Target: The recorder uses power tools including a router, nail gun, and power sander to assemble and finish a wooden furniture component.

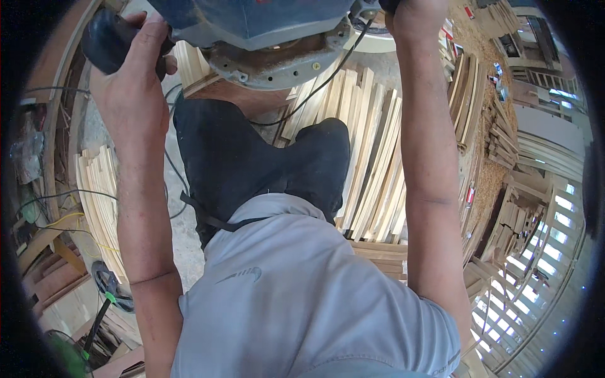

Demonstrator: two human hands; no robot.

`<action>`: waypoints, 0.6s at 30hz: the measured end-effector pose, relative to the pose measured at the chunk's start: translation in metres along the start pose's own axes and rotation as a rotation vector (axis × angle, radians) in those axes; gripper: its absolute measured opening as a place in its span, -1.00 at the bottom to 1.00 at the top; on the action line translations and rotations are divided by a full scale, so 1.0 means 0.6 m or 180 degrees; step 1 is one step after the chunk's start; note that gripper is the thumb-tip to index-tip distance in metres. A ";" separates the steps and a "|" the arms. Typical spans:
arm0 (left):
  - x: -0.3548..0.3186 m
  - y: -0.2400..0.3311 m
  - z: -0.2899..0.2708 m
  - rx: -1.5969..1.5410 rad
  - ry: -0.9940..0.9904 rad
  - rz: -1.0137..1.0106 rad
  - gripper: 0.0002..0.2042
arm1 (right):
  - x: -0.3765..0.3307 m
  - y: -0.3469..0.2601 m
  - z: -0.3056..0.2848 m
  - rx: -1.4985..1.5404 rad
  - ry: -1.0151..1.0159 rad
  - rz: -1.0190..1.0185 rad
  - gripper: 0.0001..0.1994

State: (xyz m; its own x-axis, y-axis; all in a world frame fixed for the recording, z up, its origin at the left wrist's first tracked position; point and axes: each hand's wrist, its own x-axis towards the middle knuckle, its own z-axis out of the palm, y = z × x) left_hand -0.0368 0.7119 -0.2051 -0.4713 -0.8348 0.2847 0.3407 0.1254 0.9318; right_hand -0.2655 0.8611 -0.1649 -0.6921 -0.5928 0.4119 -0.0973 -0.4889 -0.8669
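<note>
A large blue-grey plunge router (252, 22) hangs at the top middle, partly cut off by the picture's edge. Its round metal base (271, 70) has several holes and hovers above my knees. My left hand (140, 66) is closed round the black knob handle (107, 41) on the router's left side. On the other side, my right hand (421, 22) grips at the right handle, which is mostly hidden at the top edge. A black power cord (315, 91) loops down from the router's right side. The bit cannot be seen.
Long pale wood strips (372, 157) lie in rows beside my right leg. Another bundle of strips (97, 201) lies at the left, with cables (69, 192) across it. Sawdust (485, 69) and more stacked boards (463, 101) spread at the right. A green-and-black fan (104, 302) stands lower left.
</note>
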 end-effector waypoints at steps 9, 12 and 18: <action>0.042 -0.009 0.000 0.0196 -0.0158 -0.0149 -0.75 | 0.033 0.013 0.009 -0.1302 -0.0077 -0.0596 -0.77; 0.046 -0.015 0.002 0.0108 -0.0036 -0.0160 -0.76 | 0.040 0.019 0.006 -0.1452 0.0019 -0.0593 -0.77; 0.070 -0.027 -0.002 0.0138 0.0112 0.0019 -0.78 | 0.053 0.023 0.013 -0.1412 0.0214 -0.0254 -0.81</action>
State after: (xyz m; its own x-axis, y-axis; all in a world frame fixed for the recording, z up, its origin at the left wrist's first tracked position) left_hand -0.0610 0.6744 -0.2085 -0.4401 -0.8522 0.2828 0.3076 0.1528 0.9392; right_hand -0.2831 0.8305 -0.1618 -0.7135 -0.5143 0.4759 -0.4389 -0.2013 -0.8757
